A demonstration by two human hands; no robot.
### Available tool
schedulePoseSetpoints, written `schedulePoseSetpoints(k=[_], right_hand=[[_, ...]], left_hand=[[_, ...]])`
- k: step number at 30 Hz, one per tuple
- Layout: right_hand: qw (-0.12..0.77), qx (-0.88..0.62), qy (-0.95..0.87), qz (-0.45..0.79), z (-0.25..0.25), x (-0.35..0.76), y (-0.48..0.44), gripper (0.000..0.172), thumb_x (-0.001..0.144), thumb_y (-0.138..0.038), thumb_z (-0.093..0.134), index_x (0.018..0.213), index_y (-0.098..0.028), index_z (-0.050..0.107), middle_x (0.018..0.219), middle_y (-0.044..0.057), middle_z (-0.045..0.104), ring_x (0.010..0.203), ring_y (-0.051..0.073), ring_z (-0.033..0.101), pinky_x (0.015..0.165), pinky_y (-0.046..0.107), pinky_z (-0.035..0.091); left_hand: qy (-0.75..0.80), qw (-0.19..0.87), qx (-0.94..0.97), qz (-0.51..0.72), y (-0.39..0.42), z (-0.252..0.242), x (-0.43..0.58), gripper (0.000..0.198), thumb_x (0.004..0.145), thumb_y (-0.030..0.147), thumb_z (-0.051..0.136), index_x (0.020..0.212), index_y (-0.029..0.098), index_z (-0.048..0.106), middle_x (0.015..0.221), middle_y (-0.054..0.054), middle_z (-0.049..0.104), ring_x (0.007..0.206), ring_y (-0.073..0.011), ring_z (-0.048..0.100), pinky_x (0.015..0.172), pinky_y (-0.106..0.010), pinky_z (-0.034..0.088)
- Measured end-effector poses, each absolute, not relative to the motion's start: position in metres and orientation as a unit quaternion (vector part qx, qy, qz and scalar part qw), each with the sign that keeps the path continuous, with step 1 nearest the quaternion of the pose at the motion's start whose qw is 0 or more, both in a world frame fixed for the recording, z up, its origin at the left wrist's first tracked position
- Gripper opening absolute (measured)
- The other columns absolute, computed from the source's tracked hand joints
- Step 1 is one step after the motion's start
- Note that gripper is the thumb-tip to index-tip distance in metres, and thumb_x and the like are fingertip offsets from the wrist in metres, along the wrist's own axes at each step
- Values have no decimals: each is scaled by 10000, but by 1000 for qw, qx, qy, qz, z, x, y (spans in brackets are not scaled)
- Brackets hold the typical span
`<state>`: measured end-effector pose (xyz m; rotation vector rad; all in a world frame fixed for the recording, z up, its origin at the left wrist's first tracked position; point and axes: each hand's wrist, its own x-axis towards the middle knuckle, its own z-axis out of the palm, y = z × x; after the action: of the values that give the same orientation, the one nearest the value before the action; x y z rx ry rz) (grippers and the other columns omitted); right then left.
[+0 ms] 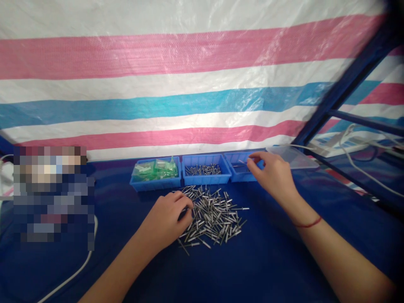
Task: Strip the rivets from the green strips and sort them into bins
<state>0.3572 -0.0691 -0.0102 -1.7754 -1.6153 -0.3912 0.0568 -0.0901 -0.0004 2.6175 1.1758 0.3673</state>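
A heap of silvery blind rivets (214,216) lies spread on the dark blue tabletop. At the heap's left edge is my left hand (168,216), its fingers curled towards the thumb; what sits between the fingertips is hidden. My right hand (273,172) is over the right-hand blue bin (232,170), thumb and forefinger pinched on a thin blind rivet (241,162) whose end sticks out to the left. Some thin metal pieces show inside that bin, partly covered by the hand.
A middle blue bin (205,180) holds several loose rivets, and the left bin (155,185) holds green-printed plastic packets (154,169). A clear plastic lid (295,158) lies at right. White cables (91,248), a blue metal frame (334,92) and a striped tarp (158,105) surround the table.
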Motion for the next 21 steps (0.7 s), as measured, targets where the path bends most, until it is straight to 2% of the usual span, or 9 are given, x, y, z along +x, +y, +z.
schedulePoseSetpoints(k=[4, 8, 13, 21], right_hand=[[361, -666, -641, -125, -15, 348, -69, 215, 826, -302, 542, 936, -168, 670, 796, 61, 696, 707, 232, 592, 690, 351, 422], [385, -601, -697, -75, -16, 324, -77, 150, 834, -274, 542, 854, -191, 665, 793, 48, 694, 749, 222, 591, 738, 359, 426], [391, -507, -768, 11, -22, 289, -93, 149, 856, -217, 514, 789, -206, 647, 784, 32, 682, 749, 194, 583, 749, 358, 419], [362, -450, -810, 97, -31, 264, -104, 129, 839, -144, 539, 764, -202, 625, 753, 18, 670, 734, 172, 561, 726, 328, 410]], left_hand=[[405, 119, 902, 91, -94, -1, 57, 85, 807, 197, 532, 805, 199, 617, 880, -23, 614, 850, -193, 561, 729, -306, 411], [403, 119, 904, 81, -94, -3, 57, 108, 814, 277, 567, 819, 193, 635, 915, -41, 598, 869, -202, 551, 751, -315, 433], [389, 116, 910, 84, -91, -7, 57, 171, 889, 258, 492, 867, 193, 649, 966, -56, 583, 913, -198, 542, 837, -328, 440], [395, 79, 913, 65, -91, -14, 61, 232, 936, 238, 423, 860, 170, 631, 946, -67, 579, 875, -193, 544, 805, -330, 440]])
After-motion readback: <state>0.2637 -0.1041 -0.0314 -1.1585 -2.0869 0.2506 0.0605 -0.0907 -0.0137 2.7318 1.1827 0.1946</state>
